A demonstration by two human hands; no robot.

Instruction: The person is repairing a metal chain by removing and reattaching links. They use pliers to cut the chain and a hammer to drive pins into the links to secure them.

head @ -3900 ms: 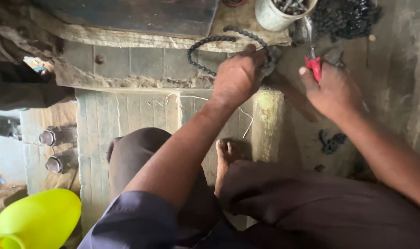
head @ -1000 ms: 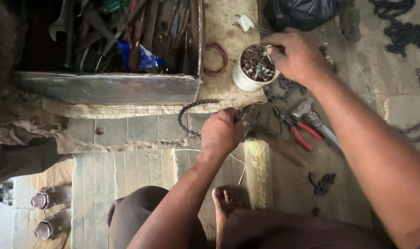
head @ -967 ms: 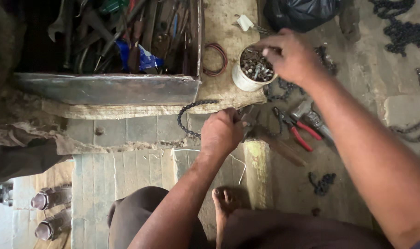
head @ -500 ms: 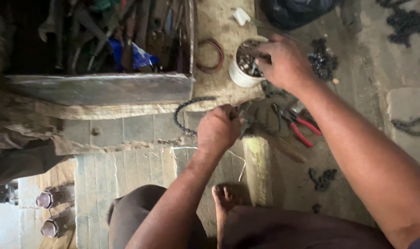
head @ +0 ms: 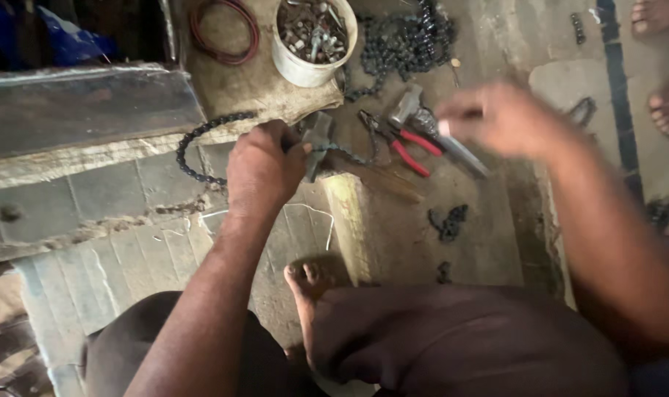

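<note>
Since half a second ago, the right hand [head: 507,117] is coming away from the white round tub of small metal parts [head: 314,38] and is now hovering, blurred, above the red-handled pliers [head: 401,143] and the grey metal hammer head [head: 408,106]. Its thumb and forefinger are pressing together as if pinching something small and pale, though the blur is hiding what it is.

Meanwhile the left hand [head: 265,165] is staying where it was, curled tight around the dark linked metal chain [head: 202,147] and pinning it against a small grey metal block [head: 318,136] just to its right. One run of chain is looping out to the left of this hand in an open curve; a short stretch is running right from the fist, past the block, toward the pliers. So the chain's long axis at the grip is lying roughly left to right, and the free end is pointing at the right hand, which is sitting well apart from it, up and to the right.

Beyond the right hand, a heap of loose dark chain [head: 404,40] is lying beside the tub, and a reddish rubber ring [head: 224,29] is resting to the tub's left. Short scraps of chain [head: 448,220] are lying below the right hand on the worn concrete floor [head: 393,235]. Someone else's bare feet [head: 662,66] are standing at the far right, clear of the work. The person's own bare foot [head: 312,279] is tucked below the left hand.
</note>
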